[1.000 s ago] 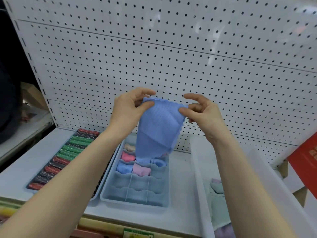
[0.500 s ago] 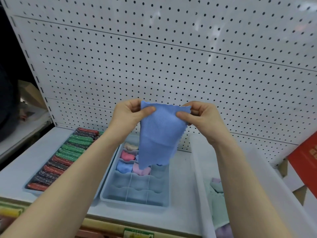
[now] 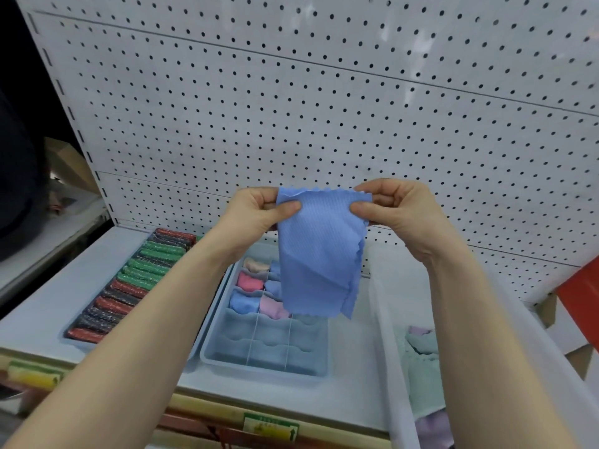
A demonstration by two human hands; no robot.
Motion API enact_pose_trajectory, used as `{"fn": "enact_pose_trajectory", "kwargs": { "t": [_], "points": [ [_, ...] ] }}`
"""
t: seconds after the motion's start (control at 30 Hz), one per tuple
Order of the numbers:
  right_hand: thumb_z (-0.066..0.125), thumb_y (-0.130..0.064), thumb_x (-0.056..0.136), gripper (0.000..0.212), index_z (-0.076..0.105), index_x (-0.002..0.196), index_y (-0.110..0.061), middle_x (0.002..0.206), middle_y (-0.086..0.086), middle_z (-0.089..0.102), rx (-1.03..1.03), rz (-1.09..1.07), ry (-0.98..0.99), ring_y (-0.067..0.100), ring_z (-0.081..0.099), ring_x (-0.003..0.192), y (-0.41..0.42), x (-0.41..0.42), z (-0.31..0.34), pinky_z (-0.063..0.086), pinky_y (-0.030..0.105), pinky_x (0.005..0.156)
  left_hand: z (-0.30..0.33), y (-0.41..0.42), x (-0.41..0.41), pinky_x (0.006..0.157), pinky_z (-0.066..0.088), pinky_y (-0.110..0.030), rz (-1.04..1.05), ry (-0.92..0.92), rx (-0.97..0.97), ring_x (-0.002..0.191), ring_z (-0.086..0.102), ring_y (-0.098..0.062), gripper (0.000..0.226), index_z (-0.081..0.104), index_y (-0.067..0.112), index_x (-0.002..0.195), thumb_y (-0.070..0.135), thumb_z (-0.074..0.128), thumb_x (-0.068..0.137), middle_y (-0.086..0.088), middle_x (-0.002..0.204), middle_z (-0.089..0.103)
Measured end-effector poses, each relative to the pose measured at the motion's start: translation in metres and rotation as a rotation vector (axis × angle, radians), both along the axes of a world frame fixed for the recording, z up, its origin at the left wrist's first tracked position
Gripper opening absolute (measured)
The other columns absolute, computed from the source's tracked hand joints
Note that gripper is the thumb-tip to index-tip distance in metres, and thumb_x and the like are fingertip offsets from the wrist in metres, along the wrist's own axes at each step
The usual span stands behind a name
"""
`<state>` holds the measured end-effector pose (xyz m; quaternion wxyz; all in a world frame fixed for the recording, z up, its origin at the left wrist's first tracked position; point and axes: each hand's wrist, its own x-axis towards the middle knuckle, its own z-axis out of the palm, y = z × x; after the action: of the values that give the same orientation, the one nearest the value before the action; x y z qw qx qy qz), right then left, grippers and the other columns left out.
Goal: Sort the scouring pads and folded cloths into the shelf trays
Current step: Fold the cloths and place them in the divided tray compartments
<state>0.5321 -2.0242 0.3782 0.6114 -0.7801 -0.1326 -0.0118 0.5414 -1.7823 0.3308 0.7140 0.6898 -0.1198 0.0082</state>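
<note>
The left hand (image 3: 256, 212) and right hand (image 3: 398, 212) each pinch a top corner of a blue cloth (image 3: 319, 254) between thumb and curled fingers, holding it up in front of the white pegboard (image 3: 324, 108); the fingers behind the fabric are hidden. The cloth hangs with a diagonal fold across its lower half and covers the back right part of the divided tray (image 3: 269, 351) on the shelf (image 3: 42, 299) below. In that tray's rear compartments lie rolled cloths (image 3: 249, 281) in pink, blue and cream; how many sit behind the hanging cloth cannot be told. To the left, a tray of scouring pads (image 3: 133, 283) in red, green and dark rows is partly hidden by the left forearm. At right, a translucent bin (image 3: 385, 319) holds pale green and lilac cloths (image 3: 421, 361), blurred through its wall and cut off by the frame edge.
</note>
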Motion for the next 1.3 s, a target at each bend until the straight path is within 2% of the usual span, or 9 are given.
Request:
{"fn": "enact_pose_trajectory", "kwargs": {
  "t": [0.17, 0.33, 0.47, 0.57, 0.73, 0.9, 1.0, 1.13, 1.3],
  "points": [
    [0.079, -0.015, 0.077, 0.008, 0.078, 0.082, -0.022, 0.077, 0.002, 0.075, 0.009, 0.108, 0.042, 0.012, 0.069, 0.067, -0.008, -0.004, 0.003, 0.054, 0.019, 0.065, -0.002, 0.010, -0.001, 0.071, 0.056, -0.023, -0.167, 0.044, -0.099, 0.083, 0.071, -0.012, 0.025, 0.079, 0.019, 0.095, 0.037, 0.070, 0.081, 0.000, 0.092, 0.076],
    [0.073, -0.008, 0.079, 0.002, 0.071, 0.080, -0.008, 0.071, 0.013, 0.071, -0.140, -0.194, 0.040, 0.016, 0.063, 0.062, 0.009, 0.016, -0.009, 0.056, 0.029, 0.062, -0.006, -0.005, 0.010, 0.070, 0.057, -0.025, 0.101, 0.033, 0.054, 0.076, 0.069, -0.016, 0.013, 0.074, 0.009, 0.087, 0.011, 0.063, 0.093, -0.009, 0.086, 0.072],
    [0.065, -0.013, 0.081, 0.006, 0.067, 0.075, -0.012, 0.068, 0.009, 0.071, -0.139, -0.381, -0.031, 0.015, 0.065, 0.056, 0.029, 0.020, -0.018, 0.059, 0.033, 0.061, -0.008, -0.025, 0.011, 0.082, 0.058, -0.050, 0.214, 0.002, 0.102, 0.072, 0.051, -0.020, 0.033, 0.064, -0.010, 0.084, 0.022, 0.062, 0.089, -0.014, 0.078, 0.057],
    [0.066, -0.019, 0.082, 0.010, 0.068, 0.075, -0.012, 0.065, 0.005, 0.072, -0.073, -0.394, -0.071, 0.016, 0.070, 0.056, 0.039, 0.016, -0.017, 0.061, 0.036, 0.064, -0.004, -0.036, 0.005, 0.085, 0.052, -0.061, 0.252, -0.045, 0.151, 0.068, 0.049, -0.018, 0.041, 0.064, -0.004, 0.082, 0.036, 0.059, 0.084, -0.019, 0.071, 0.058],
    [0.067, -0.017, 0.086, 0.011, 0.071, 0.082, -0.007, 0.073, 0.009, 0.075, 0.093, -0.273, -0.046, 0.023, 0.075, 0.070, 0.054, 0.003, -0.011, 0.059, 0.030, 0.063, 0.009, -0.048, -0.008, 0.083, 0.058, -0.050, 0.214, -0.132, 0.150, 0.085, 0.073, -0.028, 0.015, 0.077, 0.032, 0.086, 0.035, 0.063, 0.090, -0.005, 0.083, 0.076],
    [0.060, -0.027, 0.094, 0.024, 0.077, 0.083, -0.013, 0.078, 0.005, 0.076, 0.015, -0.176, -0.070, 0.021, 0.075, 0.075, 0.048, -0.003, -0.005, 0.060, 0.029, 0.068, 0.014, -0.044, -0.011, 0.078, 0.057, -0.040, 0.176, -0.159, 0.228, 0.071, 0.064, -0.022, 0.010, 0.076, 0.020, 0.088, 0.019, 0.066, 0.088, -0.009, 0.079, 0.074],
    [0.066, -0.027, 0.088, 0.011, 0.075, 0.091, -0.022, 0.080, -0.001, 0.076, 0.061, -0.223, -0.148, 0.013, 0.072, 0.077, 0.030, -0.004, -0.013, 0.057, 0.024, 0.067, 0.013, -0.036, -0.010, 0.063, 0.033, -0.033, 0.201, -0.148, 0.220, 0.066, 0.036, -0.017, 0.013, 0.071, 0.008, 0.084, 0.009, 0.060, 0.089, -0.009, 0.066, 0.052],
    [0.079, -0.033, 0.079, 0.042, 0.066, 0.119, -0.026, 0.106, -0.006, 0.074, -0.056, -0.037, 0.089, 0.006, 0.069, 0.097, 0.019, -0.007, -0.044, 0.053, 0.024, 0.086, 0.022, -0.028, -0.011, 0.078, 0.052, -0.041, 0.184, -0.125, 0.129, 0.073, 0.056, -0.018, 0.007, 0.072, 0.006, 0.088, 0.009, 0.066, 0.084, -0.019, 0.081, 0.070],
    [0.075, -0.013, 0.085, 0.010, 0.074, 0.093, -0.006, 0.095, 0.010, 0.077, 0.146, 0.059, 0.201, 0.020, 0.073, 0.085, 0.035, -0.012, -0.072, 0.058, 0.027, 0.079, 0.030, -0.026, -0.011, 0.082, 0.059, -0.040, 0.222, -0.163, 0.063, 0.080, 0.071, -0.013, 0.014, 0.074, 0.020, 0.090, 0.008, 0.069, 0.087, -0.003, 0.087, 0.076]
  ]
}}
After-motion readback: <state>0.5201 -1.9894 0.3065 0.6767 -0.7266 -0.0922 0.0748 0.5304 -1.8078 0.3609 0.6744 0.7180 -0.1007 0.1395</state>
